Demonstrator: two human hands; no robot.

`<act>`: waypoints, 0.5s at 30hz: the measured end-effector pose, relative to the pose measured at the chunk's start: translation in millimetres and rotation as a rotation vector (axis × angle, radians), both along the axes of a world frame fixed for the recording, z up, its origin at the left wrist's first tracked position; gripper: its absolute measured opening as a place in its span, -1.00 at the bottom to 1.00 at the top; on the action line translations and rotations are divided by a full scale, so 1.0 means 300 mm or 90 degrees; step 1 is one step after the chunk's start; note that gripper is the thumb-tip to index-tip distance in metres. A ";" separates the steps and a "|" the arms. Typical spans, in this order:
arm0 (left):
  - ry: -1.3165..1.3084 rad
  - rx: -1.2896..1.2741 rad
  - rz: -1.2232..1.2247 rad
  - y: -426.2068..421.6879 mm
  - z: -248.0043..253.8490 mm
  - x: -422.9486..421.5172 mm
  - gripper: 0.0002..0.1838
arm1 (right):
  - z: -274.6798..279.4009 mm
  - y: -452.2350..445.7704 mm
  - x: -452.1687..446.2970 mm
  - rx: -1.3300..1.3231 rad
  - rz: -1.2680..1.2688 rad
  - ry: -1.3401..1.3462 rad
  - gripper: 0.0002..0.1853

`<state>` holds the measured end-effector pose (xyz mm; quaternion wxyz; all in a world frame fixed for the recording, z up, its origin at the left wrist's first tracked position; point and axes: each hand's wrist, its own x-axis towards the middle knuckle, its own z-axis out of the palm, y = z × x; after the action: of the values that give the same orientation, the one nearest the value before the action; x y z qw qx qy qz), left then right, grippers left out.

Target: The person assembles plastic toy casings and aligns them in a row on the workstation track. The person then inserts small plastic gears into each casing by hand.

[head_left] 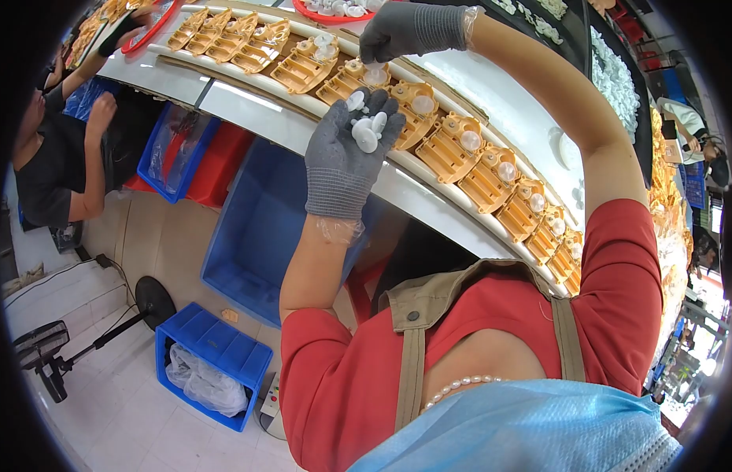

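My left hand (340, 161), in a grey glove, is palm up with its fingers curled around several small white round plastic parts (367, 134). Above and to the right, my gloved right hand (417, 33) has its fingers pinched downward over a yellow-orange plastic housing (352, 81). Whatever is between those fingertips is hidden. A row of similar housings runs along the curved rail track, and many carry a white round part like the one on this housing (452, 149).
White curved rails (437, 182) edge the row of housings. Below the table stand a large blue bin (260, 228) and a blue crate (212, 338) with clear plastic bags. A black fan (43, 346) is lower left. Another person (59, 173) works at the left; white parts fill a black tray (614, 86).
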<state>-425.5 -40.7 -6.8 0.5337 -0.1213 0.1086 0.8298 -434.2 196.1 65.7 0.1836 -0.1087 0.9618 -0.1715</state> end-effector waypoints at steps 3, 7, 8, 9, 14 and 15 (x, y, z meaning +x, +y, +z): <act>0.031 -0.076 0.015 0.005 0.025 0.007 -0.67 | -0.001 -0.010 0.015 -0.011 0.005 0.089 -0.75; 0.107 -0.100 0.002 0.004 0.016 0.016 -0.72 | 0.088 -0.107 0.096 -0.142 0.014 0.165 -0.74; 0.125 -0.085 0.001 0.004 0.019 0.022 -0.69 | 0.107 -0.137 0.120 -0.185 0.010 0.149 -0.74; 0.144 -0.070 0.000 0.003 0.026 0.030 -0.66 | 0.106 -0.162 0.137 -0.162 0.001 0.127 -0.76; 0.111 -0.055 -0.056 0.002 0.078 0.076 -0.46 | 0.088 -0.191 0.198 -0.102 0.006 0.045 -0.83; 0.108 -0.063 -0.082 0.001 0.080 0.088 -0.44 | 0.091 -0.192 0.215 -0.079 0.021 0.047 -0.83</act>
<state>-399.0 -40.5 17.3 0.5678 -0.0695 0.2022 0.7949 -369.6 138.5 93.1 0.1435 -0.1417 0.9536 -0.2236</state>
